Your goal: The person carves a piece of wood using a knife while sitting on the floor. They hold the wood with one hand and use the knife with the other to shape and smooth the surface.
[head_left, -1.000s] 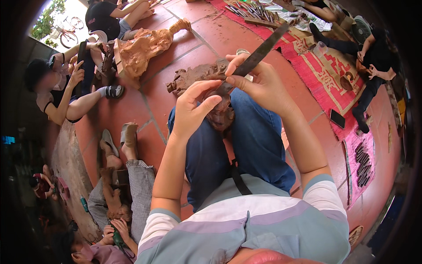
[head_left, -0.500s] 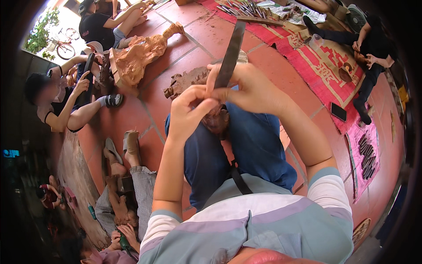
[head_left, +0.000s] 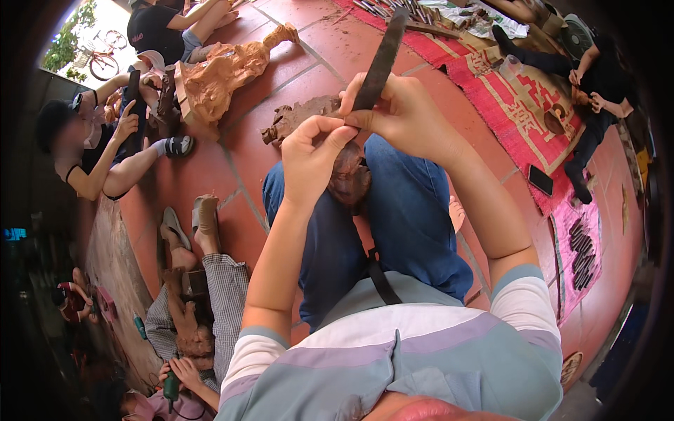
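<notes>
My right hand (head_left: 411, 116) is closed around a long, flat, dark metal blade (head_left: 382, 59), which tilts up and away from me. My left hand (head_left: 316, 151) pinches with thumb and forefinger at the blade's lower end, its fingertips meeting those of the right hand. The very end of the blade is hidden by the fingers. Below the hands, a reddish-brown carved wood piece (head_left: 349, 179) sits between my knees, partly covered. Just beyond them a rough brown wood carving (head_left: 298, 123) lies on the floor.
A large orange-brown carving (head_left: 225, 77) lies farther left, near seated people. Several metal chisels (head_left: 418, 12) lie at the top of the red mat (head_left: 491, 112). A phone (head_left: 540, 180) and a pink cloth (head_left: 565, 281) with dark tools are right. At lower left, someone holds a green power tool (head_left: 170, 386).
My hands have moved slightly up and away from me with the blade, uncovering more of the carved piece between my knees. The blade's top end now reaches farther up and right.
</notes>
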Action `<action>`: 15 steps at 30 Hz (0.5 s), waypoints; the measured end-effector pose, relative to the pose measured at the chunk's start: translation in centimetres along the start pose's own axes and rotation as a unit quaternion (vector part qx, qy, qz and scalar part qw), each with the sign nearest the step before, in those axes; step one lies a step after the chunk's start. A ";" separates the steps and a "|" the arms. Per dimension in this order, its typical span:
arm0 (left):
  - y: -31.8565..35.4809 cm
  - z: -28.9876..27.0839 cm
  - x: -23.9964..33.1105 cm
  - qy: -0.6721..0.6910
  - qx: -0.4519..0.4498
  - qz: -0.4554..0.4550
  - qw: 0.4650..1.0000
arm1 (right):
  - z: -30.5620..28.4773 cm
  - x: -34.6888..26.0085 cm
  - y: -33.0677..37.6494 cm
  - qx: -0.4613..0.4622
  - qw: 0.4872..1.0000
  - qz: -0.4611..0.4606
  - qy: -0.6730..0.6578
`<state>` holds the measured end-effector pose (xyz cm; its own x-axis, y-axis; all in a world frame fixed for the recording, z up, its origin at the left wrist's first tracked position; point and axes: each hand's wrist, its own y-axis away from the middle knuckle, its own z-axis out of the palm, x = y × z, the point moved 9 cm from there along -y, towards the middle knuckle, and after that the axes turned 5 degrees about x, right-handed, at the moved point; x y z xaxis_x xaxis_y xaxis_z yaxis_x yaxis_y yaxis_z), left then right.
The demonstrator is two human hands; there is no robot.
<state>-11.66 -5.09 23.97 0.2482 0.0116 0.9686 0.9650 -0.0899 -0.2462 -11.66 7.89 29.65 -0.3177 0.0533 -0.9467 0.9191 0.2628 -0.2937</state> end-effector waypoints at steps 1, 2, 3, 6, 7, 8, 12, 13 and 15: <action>-0.1 0.0 -0.8 0.028 -0.024 -0.023 0.999 | -0.4 -0.1 -0.4 0.008 1.000 0.025 0.007; 0.0 -0.6 -1.3 0.055 -0.047 -0.046 0.996 | 0.0 -0.1 -0.2 0.005 1.000 0.013 -0.009; 0.3 -0.6 -1.9 0.083 -0.073 -0.072 0.991 | 0.6 -0.7 0.2 -0.005 0.999 -0.026 0.024; 0.8 -0.1 -0.9 0.189 -0.088 -0.027 0.978 | 1.4 -1.5 0.6 -0.015 0.993 -0.076 0.086; 1.0 -0.1 -0.7 0.174 -0.077 -0.015 0.982 | 0.9 -0.9 0.3 0.001 0.996 -0.043 0.073; 0.8 -0.1 -1.4 0.120 -0.055 -0.055 0.990 | 0.2 -0.4 -0.1 0.017 0.998 -0.011 0.060; 0.3 -0.2 -1.9 0.139 -0.070 -0.075 0.985 | 0.7 -1.8 -0.3 0.008 0.997 -0.043 0.071; 0.8 -0.2 -1.7 0.166 -0.070 -0.058 0.982 | 1.2 -2.3 0.4 0.000 0.997 -0.050 0.065; 1.9 -0.3 -1.4 0.218 -0.066 -0.031 0.973 | 1.6 -2.0 0.7 0.001 0.994 -0.067 0.086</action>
<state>-10.19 -5.53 22.16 0.1020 -0.4007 0.9105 0.9510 -0.2294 -0.2075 -10.01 6.38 31.09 -0.4716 0.1826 -0.8627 0.8665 0.2772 -0.4150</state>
